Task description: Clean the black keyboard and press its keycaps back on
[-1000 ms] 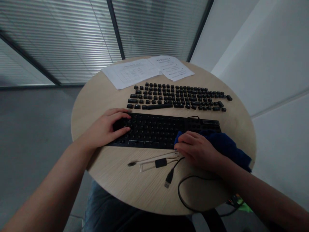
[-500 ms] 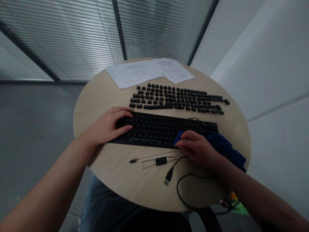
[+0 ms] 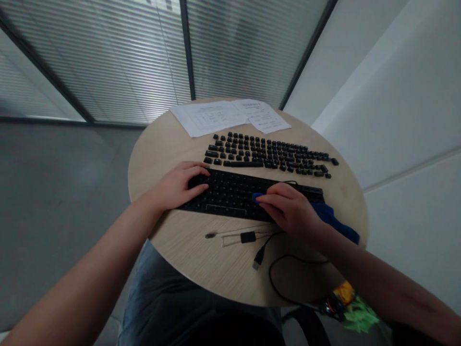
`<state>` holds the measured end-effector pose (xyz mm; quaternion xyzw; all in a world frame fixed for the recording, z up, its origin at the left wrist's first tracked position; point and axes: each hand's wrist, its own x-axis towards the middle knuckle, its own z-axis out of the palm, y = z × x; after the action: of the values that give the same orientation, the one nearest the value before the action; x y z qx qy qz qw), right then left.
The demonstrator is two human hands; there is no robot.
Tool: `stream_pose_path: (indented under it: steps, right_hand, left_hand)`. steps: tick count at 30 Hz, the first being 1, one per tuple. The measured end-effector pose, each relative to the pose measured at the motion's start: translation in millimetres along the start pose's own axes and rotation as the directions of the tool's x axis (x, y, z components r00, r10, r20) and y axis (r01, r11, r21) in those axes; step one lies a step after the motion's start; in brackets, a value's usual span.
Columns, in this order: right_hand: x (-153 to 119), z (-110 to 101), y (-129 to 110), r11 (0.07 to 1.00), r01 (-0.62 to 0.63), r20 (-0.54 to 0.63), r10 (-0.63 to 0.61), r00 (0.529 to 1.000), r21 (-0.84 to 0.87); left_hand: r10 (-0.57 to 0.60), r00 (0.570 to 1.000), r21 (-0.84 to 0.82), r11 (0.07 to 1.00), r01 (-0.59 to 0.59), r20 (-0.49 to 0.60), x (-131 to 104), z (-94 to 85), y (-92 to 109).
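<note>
A black keyboard (image 3: 230, 192), its keycaps off, lies across the round table. My left hand (image 3: 182, 185) grips its left end, with the thumb on the near part and the fingers over the far edge. Pinched in my right hand (image 3: 290, 206) is a blue cloth (image 3: 333, 221); a tip of it pokes out at the fingertips against the right half of the keyboard, and the bulk trails to the right behind the hand. Removed black keycaps (image 3: 259, 153) stand in rows beyond the keyboard.
Printed papers (image 3: 212, 117) lie at the table's far edge. Close to me are a wire keycap puller with a black block (image 3: 248, 237), a thin brush (image 3: 211, 235) and a USB plug (image 3: 258, 258) on a black cable. Below the right edge, green material (image 3: 360, 315) shows.
My right hand has moved the cloth's tip slightly left and away from me, up from the keyboard's near edge. My left hand keeps its hold. The camera view has shifted.
</note>
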<state>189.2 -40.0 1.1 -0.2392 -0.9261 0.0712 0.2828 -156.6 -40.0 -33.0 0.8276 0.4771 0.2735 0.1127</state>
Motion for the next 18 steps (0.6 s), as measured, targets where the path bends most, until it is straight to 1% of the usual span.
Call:
stream_pose_path:
  steps: [2, 4, 6, 9, 13, 15, 18]
  right_hand:
    - [3, 11, 0, 0.999, 0.032, 0.085, -0.032, 0.996, -0.002]
    - [4, 18, 1, 1.000, 0.016, 0.160, -0.017, 0.987, 0.010]
    - [4, 20, 0, 1.000, -0.015, 0.229, 0.013, 0.973, 0.008]
    - [5, 19, -7, 0.997, -0.017, 0.325, 0.041, 0.945, -0.076]
    - [7, 20, -19, 0.976, -0.015, 0.369, 0.097, 0.924, -0.217]
    - [6, 22, -21, 0.978, -0.021, 0.383, 0.100, 0.918, -0.206]
    - [3, 23, -19, 0.991, -0.013, 0.402, 0.066, 0.913, -0.131]
  left_hand:
    - [0.001, 1.000, -0.004, 1.000, -0.001, -0.006, 0, 0.6, 0]
    - [0.002, 1.000, -0.006, 1.000, -0.002, -0.010, -1, 1.5, 0]
    - [0.003, 1.000, -0.012, 1.000, -0.004, -0.012, -1, 2.4, 0]
    - [0.016, 1.000, -0.020, 1.000, -0.017, -0.018, -2, 3.2, 0]
    - [0.028, 0.999, -0.019, 0.999, -0.029, -0.030, -1, 3.9, -1]
    - [0.028, 0.999, -0.019, 0.999, -0.029, -0.033, -1, 4.7, -1]
    - [0.027, 0.999, -0.012, 1.000, -0.027, -0.040, 0, 6.2, -2]
